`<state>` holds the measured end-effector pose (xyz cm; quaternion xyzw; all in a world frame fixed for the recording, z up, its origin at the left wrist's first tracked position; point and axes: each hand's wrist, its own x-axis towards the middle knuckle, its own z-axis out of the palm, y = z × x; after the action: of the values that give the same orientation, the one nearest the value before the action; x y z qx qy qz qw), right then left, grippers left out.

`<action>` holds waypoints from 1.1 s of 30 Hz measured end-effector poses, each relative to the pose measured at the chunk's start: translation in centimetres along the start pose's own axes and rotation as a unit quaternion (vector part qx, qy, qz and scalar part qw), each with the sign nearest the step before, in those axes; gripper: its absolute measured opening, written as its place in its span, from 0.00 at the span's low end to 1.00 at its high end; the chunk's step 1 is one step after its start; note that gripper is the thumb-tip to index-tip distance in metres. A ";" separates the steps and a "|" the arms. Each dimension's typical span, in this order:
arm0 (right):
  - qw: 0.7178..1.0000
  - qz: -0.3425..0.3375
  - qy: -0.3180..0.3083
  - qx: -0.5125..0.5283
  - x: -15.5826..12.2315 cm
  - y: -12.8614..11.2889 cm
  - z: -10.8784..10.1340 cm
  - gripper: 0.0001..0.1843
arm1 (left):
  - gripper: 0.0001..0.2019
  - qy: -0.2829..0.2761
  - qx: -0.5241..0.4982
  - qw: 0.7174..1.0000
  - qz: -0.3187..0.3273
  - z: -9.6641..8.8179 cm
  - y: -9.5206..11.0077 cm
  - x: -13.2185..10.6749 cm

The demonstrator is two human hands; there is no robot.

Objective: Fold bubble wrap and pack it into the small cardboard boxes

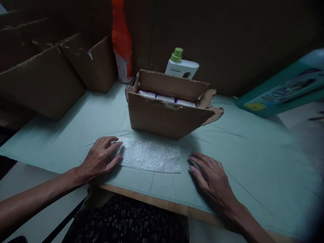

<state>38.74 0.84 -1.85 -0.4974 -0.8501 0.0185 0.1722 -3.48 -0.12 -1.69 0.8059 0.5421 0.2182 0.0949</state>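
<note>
A flat rectangle of clear bubble wrap [150, 156] lies on the table covering in front of me. My left hand [102, 156] is at its left end, fingers apart, the tips resting at or just over the edge. My right hand [211, 175] lies to the right of the wrap, a small gap away, fingers stretched out over the covering and holding nothing. Just behind the wrap stands an open cardboard box [162, 116], its right flaps sticking outward. Inside it are three white packs with purple edges [165, 98], of which only the tops show.
Pale green sheeting [253, 158] covers the table, with a wooden front edge [152, 199]. Behind stand a red bottle [123, 44] and a white bottle with a green cap [181, 65]. Larger cardboard boxes [37, 81] are at left, a teal bottle [283, 87] at right.
</note>
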 end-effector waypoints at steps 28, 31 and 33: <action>0.656 0.214 -0.297 0.660 -2.1 -12.1 -1.5 0.20 | 0.22 -0.086 -0.230 0.954 0.170 -0.5 6.6 2.1; 0.549 0.254 -0.223 0.764 -0.7 -12.2 -1.0 0.21 | 0.29 -0.123 -0.365 0.919 0.083 -1.9 7.0 -1.7; 0.507 0.266 -0.196 0.796 0.6 -12.5 -0.6 0.20 | 0.39 -0.115 -0.371 0.920 0.045 -1.4 7.9 -2.7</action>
<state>28.20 -5.07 1.42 -0.3371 -0.3174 0.8295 0.3122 1.56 -5.84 1.91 0.7561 0.3703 0.3136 0.4392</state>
